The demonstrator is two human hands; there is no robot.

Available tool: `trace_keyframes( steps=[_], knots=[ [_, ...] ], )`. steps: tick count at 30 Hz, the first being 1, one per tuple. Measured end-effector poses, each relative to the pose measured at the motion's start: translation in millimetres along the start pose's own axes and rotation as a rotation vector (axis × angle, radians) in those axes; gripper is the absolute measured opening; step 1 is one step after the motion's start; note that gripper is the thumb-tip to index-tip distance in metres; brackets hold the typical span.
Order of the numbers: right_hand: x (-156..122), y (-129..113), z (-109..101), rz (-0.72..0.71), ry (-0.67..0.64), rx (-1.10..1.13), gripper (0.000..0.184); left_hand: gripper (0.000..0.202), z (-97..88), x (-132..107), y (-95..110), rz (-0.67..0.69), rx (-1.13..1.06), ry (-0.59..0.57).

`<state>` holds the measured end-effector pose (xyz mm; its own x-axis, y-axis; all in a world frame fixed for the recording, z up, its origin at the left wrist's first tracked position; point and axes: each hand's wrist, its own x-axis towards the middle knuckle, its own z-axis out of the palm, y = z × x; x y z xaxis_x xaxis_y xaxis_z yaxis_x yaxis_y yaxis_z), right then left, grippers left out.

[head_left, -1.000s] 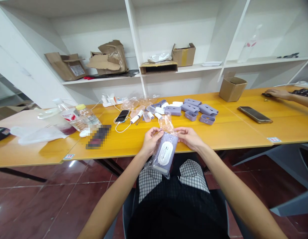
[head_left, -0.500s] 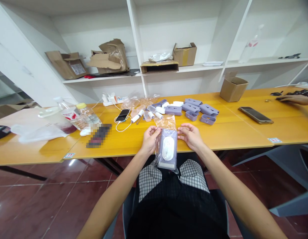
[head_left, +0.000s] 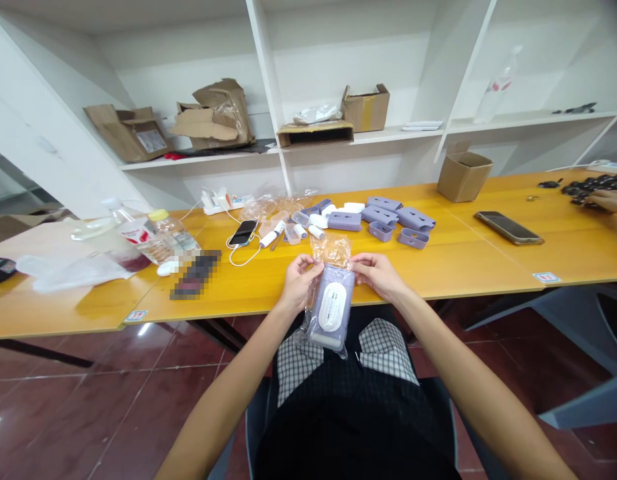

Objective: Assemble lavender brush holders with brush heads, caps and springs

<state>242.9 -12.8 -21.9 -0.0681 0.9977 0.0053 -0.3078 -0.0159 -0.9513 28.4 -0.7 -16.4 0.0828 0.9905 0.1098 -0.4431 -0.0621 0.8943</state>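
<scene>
The left hand (head_left: 299,285) has its fingers closed in a pinch on the left edge of the clear bag (head_left: 332,249); should they slip, the purple case with a white oval face (head_left: 331,309) inside, hanging at the near edge of the worktop (head_left: 453,272), could drop into the lap (head_left: 338,387). The right hand (head_left: 377,273) pinches the bag's right edge; pulling too hard might tear the thin plastic.

A co-worker's hand (head_left: 608,200) at the right was blurred, its arm cut off by the edge. Pixelation hid a dark object (head_left: 196,275) on the left; marks on the purple case (head_left: 334,274) in its clear bag (head_left: 329,249) were too small to read.
</scene>
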Motion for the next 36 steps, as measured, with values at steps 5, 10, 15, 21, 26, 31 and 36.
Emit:
trace_keyframes(
  steps=[5,10,15,21,26,31,36],
  knots=[
    [1.1,5.9,0.7,-0.051,0.024,0.067,0.039,0.058,2.3,0.3,0.7,-0.006,-0.007,0.035],
    [3.1,6.5,4.7,-0.128,0.149,0.255,0.048,0.054,5.3,1.2,-0.4,-0.002,-0.037,0.086],
    [2.6,0.6,5.7,-0.073,0.172,0.253,0.049,0.051,4.7,0.4,-0.5,-0.008,-0.026,0.104],
    [-0.8,0.4,7.4,-0.072,0.057,0.132,0.055,0.054,3.7,2.1,-1.1,-0.071,-0.020,0.091],
    [-2.2,0.7,6.7,-0.093,0.088,0.204,0.047,0.050,3.4,4.4,0.4,-0.132,-0.097,0.110],
    [-1.1,-1.9,6.9,-0.069,0.124,0.311,0.044,0.051,4.4,5.3,6.7,-0.161,-0.132,0.046],
    [0.3,-4.1,9.1,-0.032,0.111,0.277,0.042,0.034,11.1,6.8,10.0,-0.064,-0.082,0.081]
  ],
)
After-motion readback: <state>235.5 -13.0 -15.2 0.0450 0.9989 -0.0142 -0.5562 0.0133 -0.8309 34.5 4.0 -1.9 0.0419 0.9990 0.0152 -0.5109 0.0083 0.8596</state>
